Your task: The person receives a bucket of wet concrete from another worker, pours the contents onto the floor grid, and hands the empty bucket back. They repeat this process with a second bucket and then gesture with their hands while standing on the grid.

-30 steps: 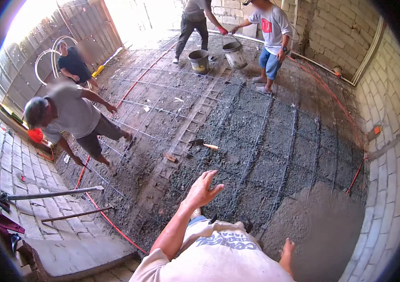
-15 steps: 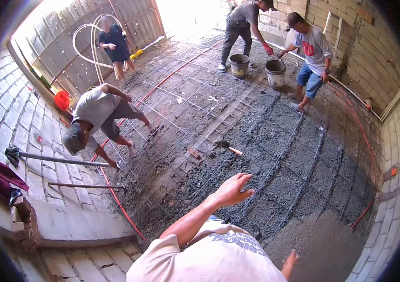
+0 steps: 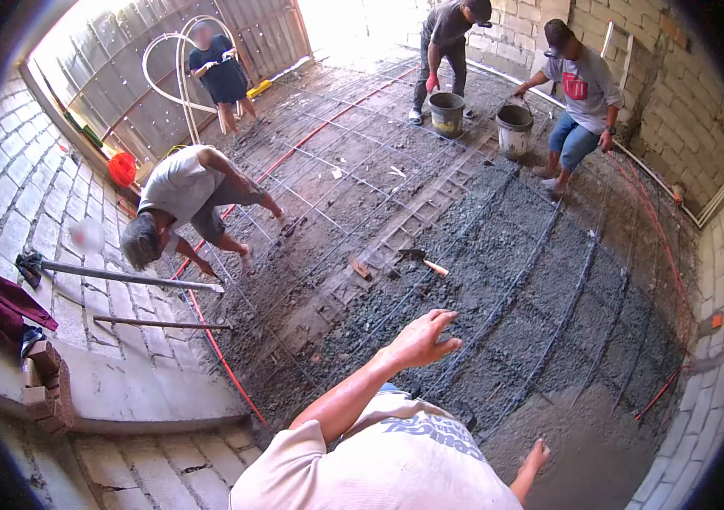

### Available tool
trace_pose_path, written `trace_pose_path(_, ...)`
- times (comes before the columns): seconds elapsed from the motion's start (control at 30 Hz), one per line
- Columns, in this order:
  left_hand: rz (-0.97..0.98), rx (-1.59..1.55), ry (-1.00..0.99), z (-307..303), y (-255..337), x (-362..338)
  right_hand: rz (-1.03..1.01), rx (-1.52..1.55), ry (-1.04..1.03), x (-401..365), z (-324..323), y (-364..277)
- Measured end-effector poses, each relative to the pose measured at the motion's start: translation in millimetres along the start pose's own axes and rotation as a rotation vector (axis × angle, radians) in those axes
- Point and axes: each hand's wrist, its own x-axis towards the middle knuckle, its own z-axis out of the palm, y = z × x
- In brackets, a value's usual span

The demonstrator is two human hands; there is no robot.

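A co-worker's red glove (image 3: 432, 82) has moved to the left bucket (image 3: 447, 116), upper right of the frame. We hold our left hand (image 3: 420, 342) loosely open below centre, near the gravel (image 3: 387, 316); our right hand (image 3: 535, 461), lower right, is near smooth concrete (image 3: 587, 442), grip unclear.

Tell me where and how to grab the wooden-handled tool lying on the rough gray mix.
Grip the slim, light handle, best from above on the person's side: its free end points right and nearer, away from the dark head. The left hand looks the closer one.
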Motion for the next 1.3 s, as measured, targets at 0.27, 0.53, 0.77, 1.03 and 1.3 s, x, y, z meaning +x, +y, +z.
trace_pose_path(0.27, -0.007, 0.001, -0.050, 0.6, 6.3, 0.2, -0.147, 0.114, -0.103, -43.6, -0.7, -82.1)
trace_pose_path(0.53, -0.046, -0.031, -0.046, -1.8, 3.5, -6.4, -0.029, 0.087, -0.209, -34.8, 6.7, -43.7)
trace_pose_path(0.77, 0.063, -0.075, -0.057, -11.9, 7.3, 4.1, -0.462, 0.158, -0.211, -103.4, 24.1, -156.6)
trace_pose_path(1.03, 0.230, 0.289, 0.401, -29.6, 38.0, 147.6, -1.404, 0.047, -0.128, -225.3, 101.6, -454.7)
trace_pose_path(1.3, 0.027, 0.303, 0.347, -57.8, 29.9, 116.7, -1.445, 0.060, -0.182, -269.8, 95.2, -474.2)
